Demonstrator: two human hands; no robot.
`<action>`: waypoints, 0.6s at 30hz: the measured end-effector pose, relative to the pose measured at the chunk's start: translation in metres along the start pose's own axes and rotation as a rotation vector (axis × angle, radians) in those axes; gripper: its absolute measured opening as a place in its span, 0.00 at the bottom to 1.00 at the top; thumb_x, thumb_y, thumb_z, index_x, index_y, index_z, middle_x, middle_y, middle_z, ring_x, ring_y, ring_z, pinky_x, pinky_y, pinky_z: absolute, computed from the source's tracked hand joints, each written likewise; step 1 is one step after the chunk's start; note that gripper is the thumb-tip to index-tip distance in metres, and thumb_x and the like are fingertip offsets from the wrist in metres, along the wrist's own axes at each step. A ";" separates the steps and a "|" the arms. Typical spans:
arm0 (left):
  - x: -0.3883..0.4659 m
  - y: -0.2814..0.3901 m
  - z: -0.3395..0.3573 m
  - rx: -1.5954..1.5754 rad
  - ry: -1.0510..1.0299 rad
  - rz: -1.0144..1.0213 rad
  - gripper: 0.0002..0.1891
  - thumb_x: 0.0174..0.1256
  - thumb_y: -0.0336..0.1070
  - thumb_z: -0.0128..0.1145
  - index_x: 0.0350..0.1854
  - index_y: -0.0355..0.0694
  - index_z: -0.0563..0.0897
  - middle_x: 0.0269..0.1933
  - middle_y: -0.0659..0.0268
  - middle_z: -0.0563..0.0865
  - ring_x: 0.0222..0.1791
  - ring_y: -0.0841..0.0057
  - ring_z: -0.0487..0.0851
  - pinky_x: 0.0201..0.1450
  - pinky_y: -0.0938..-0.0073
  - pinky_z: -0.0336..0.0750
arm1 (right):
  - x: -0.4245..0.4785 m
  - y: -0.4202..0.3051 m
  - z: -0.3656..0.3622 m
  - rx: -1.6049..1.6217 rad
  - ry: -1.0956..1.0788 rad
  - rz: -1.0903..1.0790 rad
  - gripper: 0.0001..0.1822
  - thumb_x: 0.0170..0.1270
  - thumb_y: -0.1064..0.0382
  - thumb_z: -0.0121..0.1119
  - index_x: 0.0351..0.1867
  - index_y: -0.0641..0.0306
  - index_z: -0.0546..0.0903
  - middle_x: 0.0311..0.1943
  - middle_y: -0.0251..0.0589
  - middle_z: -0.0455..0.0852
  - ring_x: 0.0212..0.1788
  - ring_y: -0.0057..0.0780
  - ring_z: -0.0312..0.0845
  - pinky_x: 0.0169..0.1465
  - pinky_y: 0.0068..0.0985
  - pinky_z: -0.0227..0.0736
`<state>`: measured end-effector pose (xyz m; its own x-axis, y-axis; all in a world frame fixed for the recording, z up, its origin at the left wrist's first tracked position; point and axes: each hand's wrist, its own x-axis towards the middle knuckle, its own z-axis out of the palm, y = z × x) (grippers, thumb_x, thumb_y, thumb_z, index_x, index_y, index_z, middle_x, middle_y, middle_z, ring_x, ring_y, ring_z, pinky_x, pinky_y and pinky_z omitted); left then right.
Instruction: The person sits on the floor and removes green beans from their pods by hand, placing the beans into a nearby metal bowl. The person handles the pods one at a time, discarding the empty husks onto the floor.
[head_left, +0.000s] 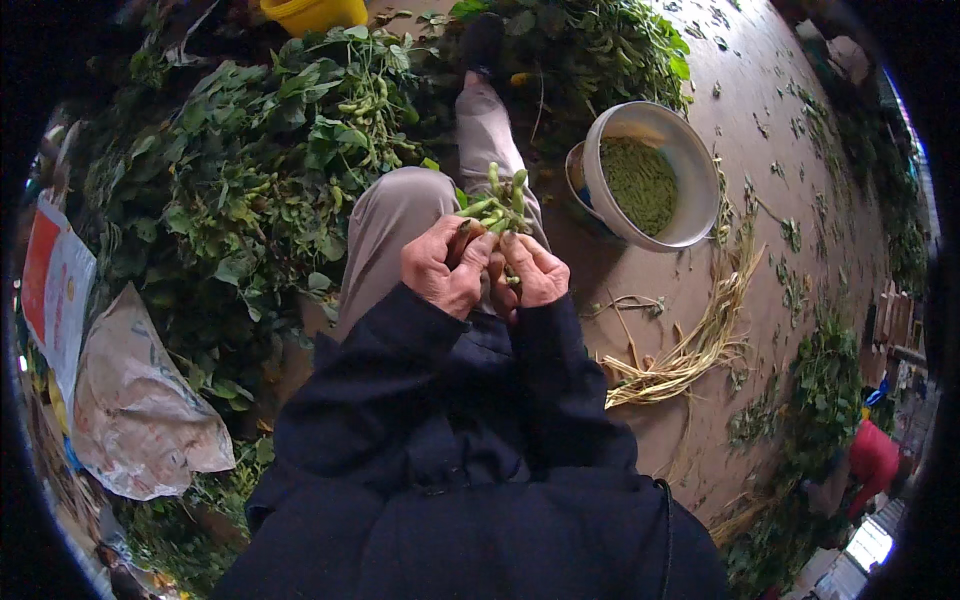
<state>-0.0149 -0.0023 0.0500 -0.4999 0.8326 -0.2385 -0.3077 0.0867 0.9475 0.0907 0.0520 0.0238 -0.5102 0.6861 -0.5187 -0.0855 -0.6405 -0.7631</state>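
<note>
Both of my hands meet above my lap, around a small bunch of green bean pods (496, 206), which look like soybeans. My left hand (444, 264) pinches the bunch from the left, thumb and fingers closed on it. From the other side my right hand (534, 271) grips the lower stems between thumb and forefinger. Several plump pods stick up past the fingertips. Part of the stem is hidden behind my fingers. To the right of my knees, a pale round bucket (712, 202) tilts towards me, with a mass of small green pieces (637, 184) inside.
Leafy bean plants (262, 165) are heaped at my left, with more (600, 45) beyond my foot. A yellow container (315, 15) stands at the top. Dry straw stalks (690, 352) lie on the floor (750, 285) at right. Worn sacking (142, 405) is at left; a person in red (874, 457) is far right.
</note>
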 end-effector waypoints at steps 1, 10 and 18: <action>0.000 -0.001 -0.001 -0.001 -0.018 0.001 0.04 0.55 0.27 0.53 0.32 0.33 0.75 0.26 0.68 0.79 0.27 0.87 0.74 0.31 0.85 0.69 | 0.003 0.003 -0.001 0.076 0.001 0.019 0.12 0.58 0.56 0.52 0.35 0.63 0.76 0.18 0.31 0.74 0.10 0.13 0.61 0.11 0.13 0.50; -0.004 -0.016 0.003 0.141 0.005 0.175 0.06 0.56 0.26 0.52 0.35 0.33 0.73 0.30 0.65 0.79 0.31 0.84 0.77 0.34 0.83 0.70 | 0.009 0.002 0.008 0.329 0.090 0.054 0.06 0.54 0.63 0.57 0.31 0.61 0.75 0.22 0.33 0.76 0.17 0.17 0.68 0.17 0.12 0.61; 0.001 -0.011 -0.002 0.595 -0.135 0.331 0.09 0.60 0.35 0.49 0.27 0.34 0.71 0.21 0.61 0.78 0.22 0.78 0.77 0.26 0.79 0.70 | 0.027 0.015 -0.012 0.117 0.037 -0.113 0.07 0.56 0.62 0.55 0.30 0.63 0.75 0.22 0.32 0.75 0.17 0.15 0.66 0.17 0.11 0.59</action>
<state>-0.0140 -0.0030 0.0392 -0.3743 0.9242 0.0754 0.3595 0.0697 0.9305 0.0860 0.0650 -0.0070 -0.4601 0.7671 -0.4471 -0.2412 -0.5926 -0.7685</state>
